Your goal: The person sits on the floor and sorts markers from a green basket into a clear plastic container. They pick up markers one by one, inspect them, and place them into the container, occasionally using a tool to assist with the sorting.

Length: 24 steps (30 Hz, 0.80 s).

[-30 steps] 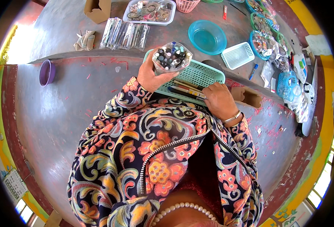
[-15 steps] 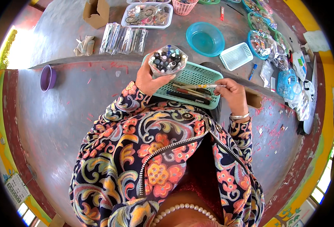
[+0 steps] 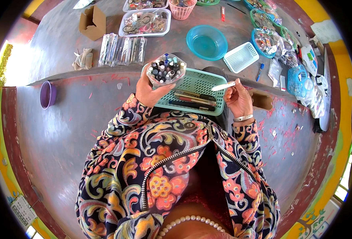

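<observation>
My left hand (image 3: 148,91) is wrapped round a clear plastic packet of pens (image 3: 167,71), held upright with the dark, white and blue pen ends facing up. Between the thumb and fingers of my right hand (image 3: 239,101) is a slim white pen (image 3: 220,87), its free end pointing left. Both hands are over a pale green perforated basket (image 3: 203,78) at my lap. Several long dark and brownish pens (image 3: 194,98) lie in it; their exact kinds are hard to make out. The packet covers the basket's left end.
Along the table stand a teal basin (image 3: 206,42), a pale perforated tray (image 3: 241,57), bagged pens (image 3: 122,50), a white tray of small goods (image 3: 145,22) and a cardboard box (image 3: 92,23). Filled baskets (image 3: 264,42) line the right. A purple tub (image 3: 48,95) sits on the floor.
My right hand has turned the pen, which now tilts up and shows white, away from the pens in the basket. My left hand keeps its hold. The whole view has shifted slightly.
</observation>
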Motion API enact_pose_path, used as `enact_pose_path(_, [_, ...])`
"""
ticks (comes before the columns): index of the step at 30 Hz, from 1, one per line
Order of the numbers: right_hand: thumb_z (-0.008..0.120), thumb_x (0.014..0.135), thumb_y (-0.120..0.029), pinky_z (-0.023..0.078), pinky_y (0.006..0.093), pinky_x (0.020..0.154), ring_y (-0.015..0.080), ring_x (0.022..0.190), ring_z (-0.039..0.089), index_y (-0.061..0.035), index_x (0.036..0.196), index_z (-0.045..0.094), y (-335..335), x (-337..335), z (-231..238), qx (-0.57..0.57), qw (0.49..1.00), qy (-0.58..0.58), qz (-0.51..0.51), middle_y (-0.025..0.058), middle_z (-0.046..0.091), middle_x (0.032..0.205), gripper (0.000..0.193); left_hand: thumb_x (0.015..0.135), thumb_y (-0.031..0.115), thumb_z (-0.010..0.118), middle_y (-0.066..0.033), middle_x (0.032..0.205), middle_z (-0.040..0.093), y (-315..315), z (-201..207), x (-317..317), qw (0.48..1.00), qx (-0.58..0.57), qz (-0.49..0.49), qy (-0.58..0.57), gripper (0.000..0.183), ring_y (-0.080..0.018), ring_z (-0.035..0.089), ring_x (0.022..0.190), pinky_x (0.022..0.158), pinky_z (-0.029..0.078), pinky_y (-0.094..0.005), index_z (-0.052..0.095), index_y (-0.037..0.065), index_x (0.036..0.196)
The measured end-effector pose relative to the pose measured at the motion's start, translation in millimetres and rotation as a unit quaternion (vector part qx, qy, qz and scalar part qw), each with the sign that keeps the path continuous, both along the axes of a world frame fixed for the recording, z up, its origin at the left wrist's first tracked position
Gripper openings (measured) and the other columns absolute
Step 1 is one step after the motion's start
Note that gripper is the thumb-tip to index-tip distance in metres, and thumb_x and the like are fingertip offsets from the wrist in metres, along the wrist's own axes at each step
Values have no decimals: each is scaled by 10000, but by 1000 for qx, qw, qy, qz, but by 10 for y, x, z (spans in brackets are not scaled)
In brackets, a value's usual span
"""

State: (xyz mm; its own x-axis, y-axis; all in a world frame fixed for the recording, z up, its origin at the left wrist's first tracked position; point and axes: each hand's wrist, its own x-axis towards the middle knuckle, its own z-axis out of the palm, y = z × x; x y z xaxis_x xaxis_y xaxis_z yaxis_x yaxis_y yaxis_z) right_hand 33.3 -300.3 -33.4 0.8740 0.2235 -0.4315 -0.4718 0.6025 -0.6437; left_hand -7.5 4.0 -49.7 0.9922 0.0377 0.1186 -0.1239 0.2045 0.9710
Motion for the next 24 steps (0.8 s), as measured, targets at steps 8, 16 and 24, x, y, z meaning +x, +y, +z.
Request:
enact_pose_path(8, [582,939,-256,408,269,519,157,576,549,-25,872,604,25,-18,31,-10,1000,-11,-6,73,617,678,242,730,88,791,-111,1212,553,35,-6,-14,1000,20,-4,-2,760,-174,560,1112,956,448,-319,340,-14,1333])
enact_pose_path(16, [614,913,-162,457,268,613,158,693,600,42,1049,613,147,49,546,-51,976,-212,-22,94,658,803,245,711,124,817,-120,1256,519,50,-19,-40,998,59,-15,2,853,-190,522,1164,995,419,-339,299,12,1380])
enact_pose_path(24, [564,939,-111,475,254,670,140,800,620,54,1058,608,462,-45,1124,-245,876,-415,14,95,653,896,209,700,126,805,-153,1213,543,45,70,-61,993,111,-11,-23,824,-223,553,1132,968,430,-345,340,27,1373])
